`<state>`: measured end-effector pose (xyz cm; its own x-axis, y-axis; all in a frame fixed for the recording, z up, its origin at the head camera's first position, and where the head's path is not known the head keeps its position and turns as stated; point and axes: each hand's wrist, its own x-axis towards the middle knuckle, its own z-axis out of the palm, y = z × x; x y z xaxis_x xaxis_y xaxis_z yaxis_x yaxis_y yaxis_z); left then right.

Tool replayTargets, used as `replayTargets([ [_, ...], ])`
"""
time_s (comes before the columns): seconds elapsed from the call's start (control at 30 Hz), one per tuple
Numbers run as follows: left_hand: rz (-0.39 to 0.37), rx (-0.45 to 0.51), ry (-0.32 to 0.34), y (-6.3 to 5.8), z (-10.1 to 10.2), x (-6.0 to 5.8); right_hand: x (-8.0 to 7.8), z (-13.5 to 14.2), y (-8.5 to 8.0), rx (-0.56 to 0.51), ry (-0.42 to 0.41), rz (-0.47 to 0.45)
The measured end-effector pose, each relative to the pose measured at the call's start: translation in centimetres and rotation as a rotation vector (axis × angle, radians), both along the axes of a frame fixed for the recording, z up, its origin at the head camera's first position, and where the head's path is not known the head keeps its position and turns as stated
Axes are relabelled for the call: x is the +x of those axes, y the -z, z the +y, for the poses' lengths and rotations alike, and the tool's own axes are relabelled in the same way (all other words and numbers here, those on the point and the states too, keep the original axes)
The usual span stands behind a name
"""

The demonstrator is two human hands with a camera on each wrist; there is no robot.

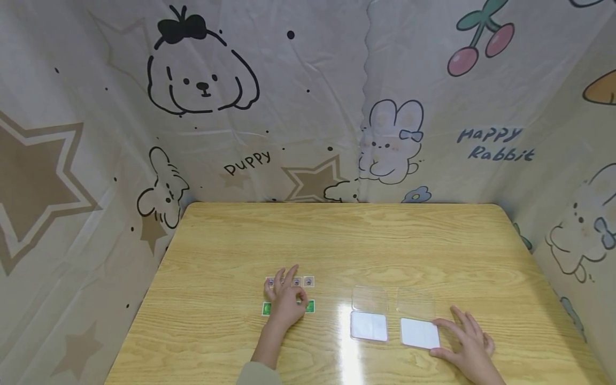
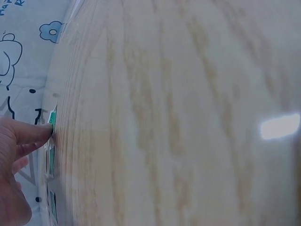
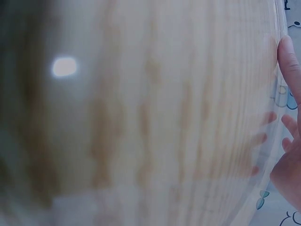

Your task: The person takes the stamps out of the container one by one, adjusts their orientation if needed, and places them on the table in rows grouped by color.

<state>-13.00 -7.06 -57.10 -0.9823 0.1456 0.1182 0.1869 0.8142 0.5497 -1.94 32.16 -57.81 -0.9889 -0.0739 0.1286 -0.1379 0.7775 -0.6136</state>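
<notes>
My left hand (image 1: pixel 287 305) is bent over a row of small green stamps (image 1: pixel 267 308) with white borders, hiding the middle ones. Its thumb and index finger come together on one green stamp (image 2: pixel 52 118), pinching it in the left wrist view. Above that row, several pinkish stamps (image 1: pixel 309 282) lie partly under the outstretched fingers. On the right, my right hand (image 1: pixel 470 345) holds a clear case with a white insert (image 1: pixel 420 333), index finger at its upper right corner and thumb at the lower right. Its transparent lid (image 1: pixel 416 302) lies folded back behind it.
A second clear case with a white insert (image 1: pixel 368 326) lies to the left, its transparent lid (image 1: pixel 369 298) also turned back. Everything lies on a wood-grain table (image 1: pixel 231 240). A printed curtain (image 1: pixel 298 123) hangs behind the table and along both sides.
</notes>
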Motion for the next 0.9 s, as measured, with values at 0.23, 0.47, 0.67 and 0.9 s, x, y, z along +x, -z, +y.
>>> replayTargets([
  [0.23,0.002,-0.008,-0.009,-0.14,0.11,0.03,-0.03,0.06,0.00,0.008,0.012,-0.020],
  [0.47,-0.004,-0.012,-0.017,-0.48,0.24,0.21,-0.04,0.11,0.03,0.017,0.015,-0.026],
  [0.67,-0.013,-0.016,-0.026,-0.65,0.30,0.28,-0.02,0.05,-0.03,0.016,0.012,-0.022],
  [0.9,-0.012,-0.007,-0.033,-0.40,0.23,0.27,0.02,-0.01,-0.03,0.011,0.011,-0.029],
])
